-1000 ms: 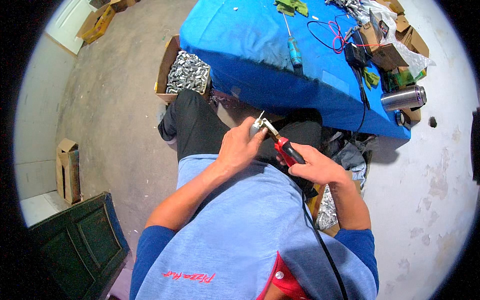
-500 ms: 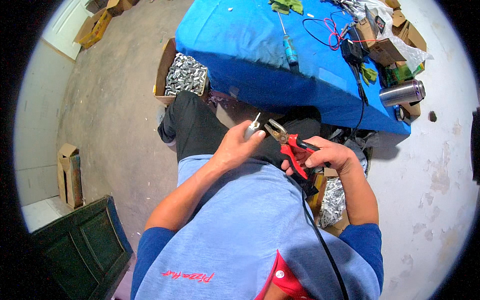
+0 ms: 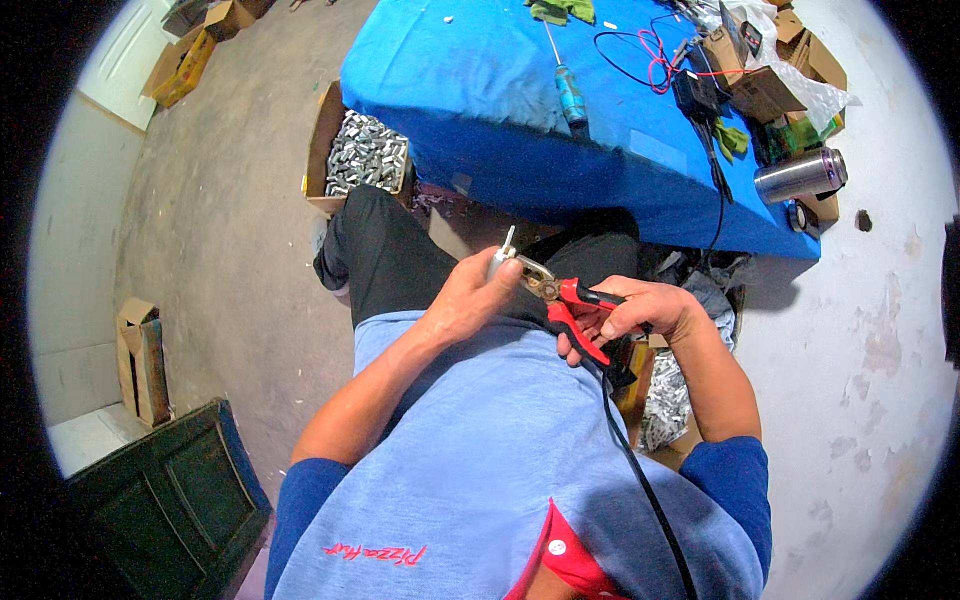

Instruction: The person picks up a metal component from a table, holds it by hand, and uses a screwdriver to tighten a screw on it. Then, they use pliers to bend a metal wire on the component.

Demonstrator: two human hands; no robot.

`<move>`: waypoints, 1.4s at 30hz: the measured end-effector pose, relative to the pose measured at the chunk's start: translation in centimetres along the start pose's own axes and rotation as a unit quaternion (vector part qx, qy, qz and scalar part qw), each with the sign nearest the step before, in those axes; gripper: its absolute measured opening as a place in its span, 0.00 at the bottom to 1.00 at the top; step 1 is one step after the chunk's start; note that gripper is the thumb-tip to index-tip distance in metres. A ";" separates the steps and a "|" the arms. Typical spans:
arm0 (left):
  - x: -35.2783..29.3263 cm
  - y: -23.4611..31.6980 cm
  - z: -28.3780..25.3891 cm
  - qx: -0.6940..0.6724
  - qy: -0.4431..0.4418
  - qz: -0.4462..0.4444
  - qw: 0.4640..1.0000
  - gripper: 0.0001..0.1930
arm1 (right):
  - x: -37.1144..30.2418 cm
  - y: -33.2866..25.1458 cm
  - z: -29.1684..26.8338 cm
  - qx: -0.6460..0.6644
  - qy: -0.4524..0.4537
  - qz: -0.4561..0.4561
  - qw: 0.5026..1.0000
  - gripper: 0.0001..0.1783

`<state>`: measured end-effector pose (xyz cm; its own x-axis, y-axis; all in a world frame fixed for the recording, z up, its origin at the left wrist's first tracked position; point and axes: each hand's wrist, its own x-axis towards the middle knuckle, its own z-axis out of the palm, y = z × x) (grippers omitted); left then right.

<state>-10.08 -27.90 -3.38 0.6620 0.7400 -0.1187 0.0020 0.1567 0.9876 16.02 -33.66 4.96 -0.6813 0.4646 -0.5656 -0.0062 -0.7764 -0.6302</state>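
Observation:
Above my lap, my left hand [image 3: 468, 298] is closed round a small pale metal cylinder [image 3: 496, 259] with a thin white pin standing up from its top. My right hand [image 3: 640, 312] grips a pair of combination pliers [image 3: 580, 300] with red and black handles. The pliers' jaws reach the top of the cylinder beside my left thumb; whether they bite on it I cannot tell. My right fingers wrap the handles, which stand spread apart.
A blue-covered table [image 3: 480, 110] stands ahead, with a screwdriver [image 3: 568, 95], cables [image 3: 655, 60] and a steel tumbler [image 3: 800, 176]. Left of it sits a carton of small metal parts [image 3: 365, 155]. More silvery parts [image 3: 664, 400] lie by my right side. A cardboard box [image 3: 142, 362] stands far left.
The pliers have moved left, so their jaws now meet the top of the cylinder in my left hand. Before, there was a small gap between them. The view has shifted slightly.

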 end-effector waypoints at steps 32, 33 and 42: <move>-0.5 -0.7 0.1 0.124 -0.004 -0.019 0.992 0.15 | -0.4 0.0 0.1 -0.023 0.026 0.008 0.999 0.33; -0.5 -0.6 0.1 0.138 0.000 -0.021 0.990 0.15 | -0.5 0.0 0.2 -0.025 0.031 0.006 0.999 0.33; -0.4 0.9 0.7 0.243 0.035 -0.031 0.969 0.11 | -0.4 0.2 1.7 -0.174 0.067 -0.010 0.982 0.28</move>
<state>-9.84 -28.50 -2.34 0.5960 0.7849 -0.1694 0.4050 -0.1116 0.9075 15.03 -34.70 5.94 -0.5814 0.5476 -0.6018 0.2479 -0.5853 -0.7720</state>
